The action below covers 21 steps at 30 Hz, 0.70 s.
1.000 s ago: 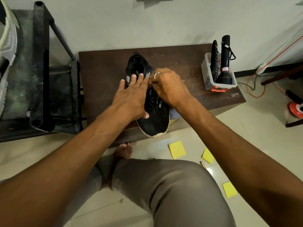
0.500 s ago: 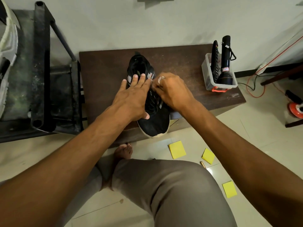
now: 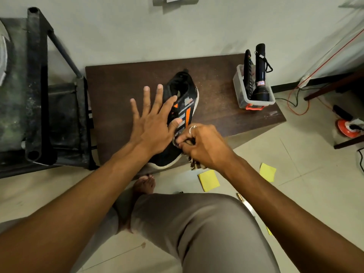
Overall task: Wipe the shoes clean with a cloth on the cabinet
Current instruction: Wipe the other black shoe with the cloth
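Observation:
A black sneaker [image 3: 183, 99] with orange and grey stripes and a white sole lies on the dark brown cabinet top [image 3: 122, 91], its toe over the front edge. My left hand [image 3: 151, 123] lies flat with straight, spread fingers against the shoe's left side, thumb across its upper. My right hand [image 3: 202, 144] is curled at the shoe's toe end, gripping a small dark cloth [image 3: 194, 164] whose frayed end hangs below the fist. A ring shows on that hand.
A clear plastic bin [image 3: 254, 91] with a black torch and a remote stands at the cabinet's right end. A dark metal rack [image 3: 39, 91] stands to the left. Yellow sticky notes [image 3: 208, 180] lie on the tiled floor. My knee and bare foot are below the cabinet edge.
My right hand slid down the shoe from the laces to the toe end, uncovering the orange stripes. My left hand's fingers spread wider and shifted to the shoe's left side.

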{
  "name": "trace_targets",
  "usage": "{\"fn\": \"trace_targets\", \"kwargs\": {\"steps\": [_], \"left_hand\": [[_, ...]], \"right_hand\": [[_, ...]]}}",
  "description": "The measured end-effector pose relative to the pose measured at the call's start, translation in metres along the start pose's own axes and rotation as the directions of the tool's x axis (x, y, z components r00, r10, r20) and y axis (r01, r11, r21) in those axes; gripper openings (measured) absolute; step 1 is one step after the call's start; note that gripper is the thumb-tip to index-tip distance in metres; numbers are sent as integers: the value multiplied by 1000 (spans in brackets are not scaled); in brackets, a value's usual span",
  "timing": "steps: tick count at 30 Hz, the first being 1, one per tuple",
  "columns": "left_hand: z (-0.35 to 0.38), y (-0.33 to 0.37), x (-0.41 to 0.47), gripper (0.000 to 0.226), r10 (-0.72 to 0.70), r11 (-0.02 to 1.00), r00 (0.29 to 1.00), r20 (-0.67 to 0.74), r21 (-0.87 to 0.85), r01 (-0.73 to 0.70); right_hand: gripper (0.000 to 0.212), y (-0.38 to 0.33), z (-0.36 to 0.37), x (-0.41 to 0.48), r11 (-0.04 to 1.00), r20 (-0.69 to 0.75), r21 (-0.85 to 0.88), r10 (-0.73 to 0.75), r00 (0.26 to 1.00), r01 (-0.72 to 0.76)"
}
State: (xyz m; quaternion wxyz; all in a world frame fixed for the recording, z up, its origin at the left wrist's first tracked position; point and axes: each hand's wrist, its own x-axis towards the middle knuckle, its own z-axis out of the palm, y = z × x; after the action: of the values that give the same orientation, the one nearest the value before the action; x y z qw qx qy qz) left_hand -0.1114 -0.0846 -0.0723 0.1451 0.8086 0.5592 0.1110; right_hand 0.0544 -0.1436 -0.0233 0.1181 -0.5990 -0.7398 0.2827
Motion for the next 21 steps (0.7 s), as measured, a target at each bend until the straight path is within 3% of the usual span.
{"fn": "trace_targets", "kwargs": {"steps": [3, 6, 12, 18, 21], "left_hand": [[10, -4, 2, 59, 38, 999, 999, -36, -20, -38], [16, -5, 3, 57, 57, 996, 998, -37, -61, -59], [19, -11, 5, 57, 78, 978, 997, -26, -191, -82], [21, -11, 4, 56, 84, 971, 995, -53, -221, -93], [21, -12, 4, 57, 84, 969, 995, -58, -227, -95]], "right_hand": [[14, 2, 2, -2, 995, 20, -39, -93, 995, 94], [18, 14, -2, 9, 945, -17, -247, -223, 975, 212], [22, 26, -23, 45, 934, -195, -335, -200, 960, 126], [22, 14, -10, 8, 888, 164, -288, -323, 932, 359], [23, 22, -23, 25, 898, 83, -343, -265, 961, 277]]}}
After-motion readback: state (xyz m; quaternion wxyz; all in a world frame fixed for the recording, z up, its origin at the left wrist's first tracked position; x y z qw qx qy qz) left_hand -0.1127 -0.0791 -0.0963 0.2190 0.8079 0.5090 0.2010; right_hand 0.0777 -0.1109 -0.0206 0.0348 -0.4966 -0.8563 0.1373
